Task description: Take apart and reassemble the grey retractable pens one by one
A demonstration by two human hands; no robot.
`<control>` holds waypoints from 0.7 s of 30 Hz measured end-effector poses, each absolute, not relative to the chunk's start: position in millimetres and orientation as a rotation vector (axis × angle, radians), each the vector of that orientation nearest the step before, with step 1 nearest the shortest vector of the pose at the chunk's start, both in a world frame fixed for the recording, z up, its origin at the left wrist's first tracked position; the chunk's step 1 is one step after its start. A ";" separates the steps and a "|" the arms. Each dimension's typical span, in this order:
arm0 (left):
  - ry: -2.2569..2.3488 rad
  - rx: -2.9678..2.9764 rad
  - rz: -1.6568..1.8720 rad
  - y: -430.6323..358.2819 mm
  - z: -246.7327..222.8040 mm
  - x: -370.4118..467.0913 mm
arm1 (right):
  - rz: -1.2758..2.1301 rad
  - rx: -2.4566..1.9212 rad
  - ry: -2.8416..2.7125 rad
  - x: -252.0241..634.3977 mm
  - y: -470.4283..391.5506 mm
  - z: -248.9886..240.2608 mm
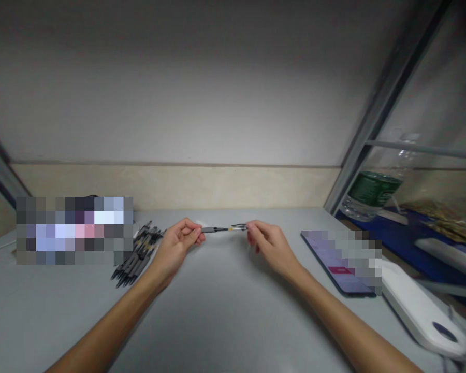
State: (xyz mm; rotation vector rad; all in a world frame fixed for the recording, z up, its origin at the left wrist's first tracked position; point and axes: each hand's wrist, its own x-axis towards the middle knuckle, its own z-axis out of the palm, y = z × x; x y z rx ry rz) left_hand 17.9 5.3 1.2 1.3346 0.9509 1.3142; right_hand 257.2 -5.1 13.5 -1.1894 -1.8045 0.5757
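Observation:
A slim pen (222,229) with a dark grey grip and a clear barrel lies level between my two hands, above the table. The fingers of my left hand (180,239) pinch its grey end. At the other end, by the clip, my right hand (266,241) closes its thumb and fingers on the pen. Several similar pens (134,261) are heaped on the table just left of my left hand, partly hidden by it.
On the grey table (217,321), a phone (339,269) lies to the right, beside a white rounded device (419,311). A plastic bottle with a green label (375,189) stands beyond the metal frame (357,140). A blurred-out object (73,230) is at the left.

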 end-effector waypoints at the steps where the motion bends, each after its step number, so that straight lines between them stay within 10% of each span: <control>1: 0.956 1.314 1.315 5.6 2.2 17.5 | 0.562 -1.139 -1.789 257.2 -5.4 14.1; 13: 0.963 1.312 1.315 4.4 4.0 17.4 | 0.417 -1.105 -1.961 255.7 -9.5 19.6; 21: 1.116 1.596 1.364 -2.2 9.8 19.8 | 1.180 -1.086 -1.688 255.3 -2.5 14.3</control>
